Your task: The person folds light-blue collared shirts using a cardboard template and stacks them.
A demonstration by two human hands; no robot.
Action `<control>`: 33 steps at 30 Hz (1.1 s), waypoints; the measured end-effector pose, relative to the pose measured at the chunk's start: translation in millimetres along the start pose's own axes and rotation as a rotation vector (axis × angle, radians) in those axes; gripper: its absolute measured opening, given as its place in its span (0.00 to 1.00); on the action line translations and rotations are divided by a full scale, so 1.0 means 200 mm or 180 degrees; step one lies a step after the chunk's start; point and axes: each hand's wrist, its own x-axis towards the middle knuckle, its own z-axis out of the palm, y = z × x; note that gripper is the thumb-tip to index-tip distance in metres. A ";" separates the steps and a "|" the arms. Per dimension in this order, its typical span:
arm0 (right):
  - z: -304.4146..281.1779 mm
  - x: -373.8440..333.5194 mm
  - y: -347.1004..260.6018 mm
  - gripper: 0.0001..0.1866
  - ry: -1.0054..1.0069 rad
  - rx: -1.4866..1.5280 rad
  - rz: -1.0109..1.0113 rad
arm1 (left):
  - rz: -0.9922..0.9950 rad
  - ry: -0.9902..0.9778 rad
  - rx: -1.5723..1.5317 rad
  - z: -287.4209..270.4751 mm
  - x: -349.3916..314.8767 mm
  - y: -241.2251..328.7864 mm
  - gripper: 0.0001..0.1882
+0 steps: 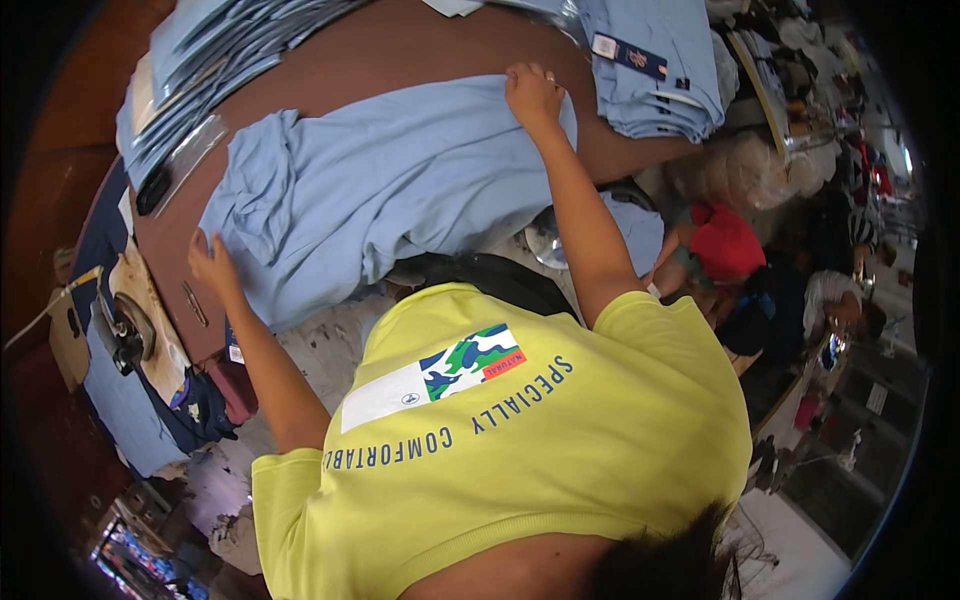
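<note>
Head view, light-blue shirt (400, 180) flat under right hand's fingers (522, 92) — left hand (212, 262) at its edge

A brown table (400, 50) carries the work. A light blue shirt (400, 190) lies spread flat across its middle, one sleeve bunched toward the left edge and its lower part hanging over the near edge. At the far left corner sits a fanned stack of folded blue garments in clear bags (200, 70), with a dark flat object (153, 188) just beside it. At the far right corner lies a pile of folded light blue shirts (655, 70), the top one bearing a dark tag.
</note>
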 end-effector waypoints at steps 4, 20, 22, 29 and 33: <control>0.20 0.12 -0.14 0.09 0.0749 -0.0059 -0.0806 | 0.0808 -0.1297 0.0759 0.23 0.15 0.12 0.22; -0.13 -0.57 -0.21 0.29 -0.1115 0.0786 -0.0177 | -0.0412 -0.0737 0.0961 -0.12 -0.06 -0.05 0.18; -0.14 -0.59 -0.23 0.32 -0.1327 0.0881 -0.0041 | -0.0463 -0.0773 0.0890 -0.11 -0.07 -0.09 0.18; -0.13 -0.69 -0.18 0.38 -0.0337 0.0063 0.0350 | -0.2429 -0.0179 -0.3085 -0.25 0.04 -0.01 0.17; -0.08 -0.55 -0.04 0.23 -0.0935 0.0194 0.0559 | -0.3052 0.0231 -0.4288 -0.29 -0.01 -0.03 0.17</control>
